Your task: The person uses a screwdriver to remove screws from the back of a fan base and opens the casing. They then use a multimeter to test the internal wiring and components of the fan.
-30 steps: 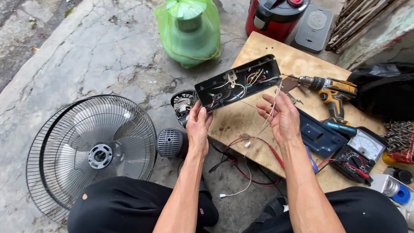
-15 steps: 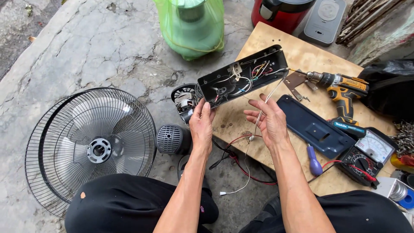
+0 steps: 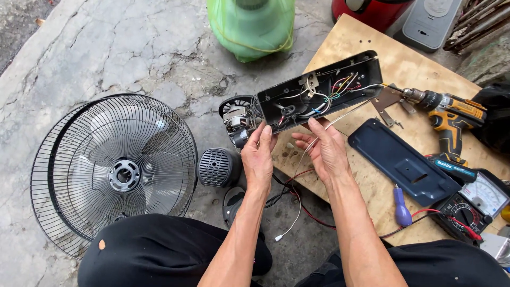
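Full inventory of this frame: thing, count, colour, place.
Open black plastic control housing with coloured wires: 1, black, over board edge
Round wire fan guard with blades: 1, black, ground left
Fan motor: 1, black and metal, beside housing
Ribbed round motor cap: 1, grey, ground
Flat plastic cover plate: 1, dark blue, plywood board
Cordless drill: 1, yellow-black, board right
Analogue multimeter: 1, black, board corner
Screwdriver: 1, purple handle, board
Green bag: 1, top
Left hand: grip on housing end
Right hand: holding thin wires
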